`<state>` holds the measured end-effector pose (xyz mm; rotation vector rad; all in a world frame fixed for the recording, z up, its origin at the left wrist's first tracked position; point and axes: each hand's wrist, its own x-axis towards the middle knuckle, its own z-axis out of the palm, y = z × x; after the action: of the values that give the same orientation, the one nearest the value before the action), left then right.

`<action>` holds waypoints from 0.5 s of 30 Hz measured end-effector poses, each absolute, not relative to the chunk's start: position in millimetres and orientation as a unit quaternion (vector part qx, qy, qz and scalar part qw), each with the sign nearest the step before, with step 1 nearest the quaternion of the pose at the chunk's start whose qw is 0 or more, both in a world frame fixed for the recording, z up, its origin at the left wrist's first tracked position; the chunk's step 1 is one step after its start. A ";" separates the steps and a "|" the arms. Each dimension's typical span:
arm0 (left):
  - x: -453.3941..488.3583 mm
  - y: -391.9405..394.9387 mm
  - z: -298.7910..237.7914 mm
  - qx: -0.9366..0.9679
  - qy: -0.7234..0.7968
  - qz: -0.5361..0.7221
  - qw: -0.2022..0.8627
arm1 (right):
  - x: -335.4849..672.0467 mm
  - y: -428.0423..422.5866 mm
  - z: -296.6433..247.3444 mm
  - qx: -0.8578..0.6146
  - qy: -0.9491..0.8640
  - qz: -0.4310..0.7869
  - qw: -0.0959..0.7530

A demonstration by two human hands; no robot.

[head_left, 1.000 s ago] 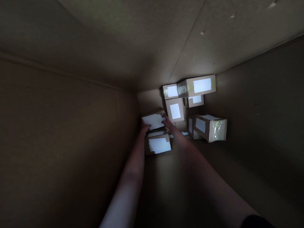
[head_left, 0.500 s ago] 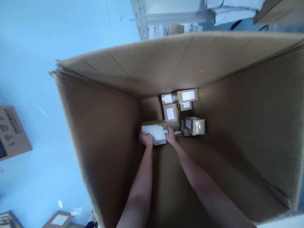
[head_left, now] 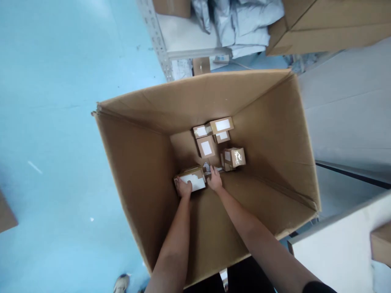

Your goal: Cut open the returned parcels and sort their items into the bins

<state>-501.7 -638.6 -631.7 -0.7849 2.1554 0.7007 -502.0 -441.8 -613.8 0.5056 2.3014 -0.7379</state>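
Note:
Both my arms reach deep into a large open cardboard carton (head_left: 137, 158). My left hand (head_left: 183, 188) grips the left end of a small cardboard box (head_left: 198, 182) with white labels, its thumb on the labelled top and its other fingers partly hidden. That box lies on the carton's bottom against the left wall. Just off its right end is my right hand (head_left: 215, 179), fingers spread and holding nothing. Beyond the fingers lies a scrap of white paper or film (head_left: 207, 167). A labelled small box (head_left: 206, 147) sits farther in.
Two stacked boxes (head_left: 237, 158) stand right of my right hand, and more labelled boxes (head_left: 222, 125) lie along the far wall. Behind the carton is a metal shelf (head_left: 186, 34) with grey plastic parcels (head_left: 250, 24). At lower right is a white surface (head_left: 336, 248).
My right hand has let go of the small box and opened beside it. The box now sits lower, flat at the left wall, with my left hand still on it. The view has pulled back.

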 end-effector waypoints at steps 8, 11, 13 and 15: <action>-558.6 -537.2 -611.9 -0.118 0.863 0.393 0.295 | -558.3 -318.2 -585.0 0.253 0.910 -0.247 0.215; -568.3 -480.9 -623.5 -0.072 0.837 0.438 0.321 | -568.4 -269.8 -598.8 0.300 0.895 -0.238 0.228; -573.0 -444.0 -636.7 -0.083 0.810 0.461 0.353 | -569.5 -242.1 -613.9 0.321 0.883 -0.234 0.249; -577.6 -410.3 -652.4 -0.124 0.780 0.473 0.391 | -567.8 -219.8 -632.3 0.328 0.875 -0.238 0.266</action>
<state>-577.6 -410.3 -652.4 -0.3151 1.9819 1.2011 -567.8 -219.8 -632.3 0.8851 2.3612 -0.6437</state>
